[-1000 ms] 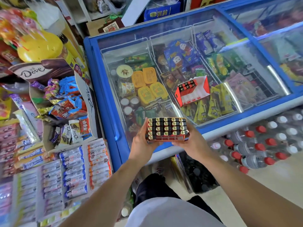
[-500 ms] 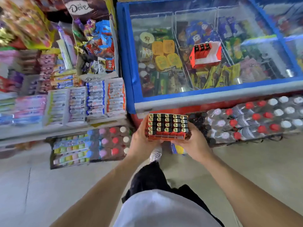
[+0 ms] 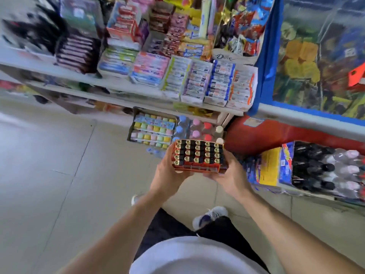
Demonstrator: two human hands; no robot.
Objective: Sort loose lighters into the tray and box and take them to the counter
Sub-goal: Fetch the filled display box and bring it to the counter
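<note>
A red tray packed with upright lighters is held at waist height above the tiled floor. It is gripped on one side by the left hand and on the other by the right hand. A snack shelf and a blue freezer stand beyond.

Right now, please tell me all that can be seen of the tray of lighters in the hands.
The tray of lighters is a low orange-red tray, cardboard by its look. Lighters stand upright in it in close rows, black bodies with gold metal tops. The row nearest the person looks empty. The tray is held roughly level above the floor. The left hand grips its left side, and the right hand grips its right side.
</note>
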